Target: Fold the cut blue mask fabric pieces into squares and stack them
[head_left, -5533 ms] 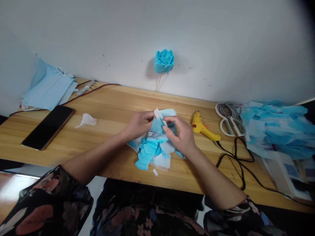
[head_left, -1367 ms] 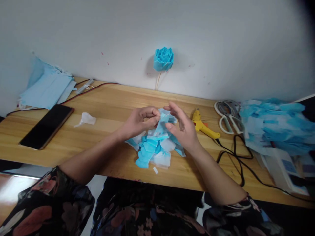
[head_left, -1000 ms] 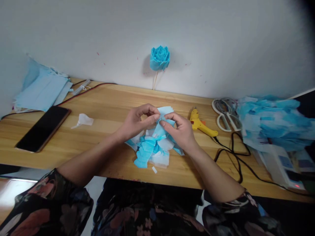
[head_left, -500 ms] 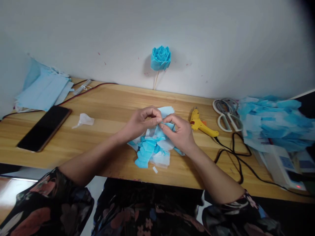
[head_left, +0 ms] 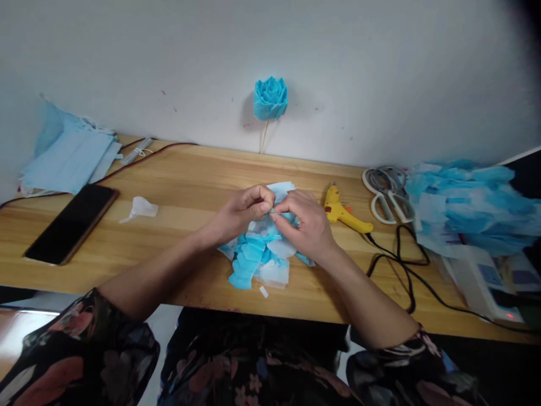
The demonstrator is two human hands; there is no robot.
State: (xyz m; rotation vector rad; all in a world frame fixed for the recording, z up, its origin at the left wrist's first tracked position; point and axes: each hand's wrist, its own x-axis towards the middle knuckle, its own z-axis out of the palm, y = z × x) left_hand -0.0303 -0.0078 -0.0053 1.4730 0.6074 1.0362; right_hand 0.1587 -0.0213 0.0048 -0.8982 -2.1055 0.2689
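Observation:
My left hand and my right hand meet over a pile of blue and white fabric pieces near the front of the wooden table. Both hands pinch the same small blue fabric piece between thumb and fingers, fingertips touching. A larger pale blue piece sticks up just behind my hands. How the pinched piece is folded is hidden by my fingers.
A yellow glue gun with a black cord lies to the right, with scissors and a heap of blue scraps beyond. A blue fabric rose leans on the wall. A phone, white scrap and stacked masks lie left.
My right hand, open 1.4 s ago, has closed onto the blue piece beside my left fingertips. Both hands have since stayed together over the pile, working the piece.

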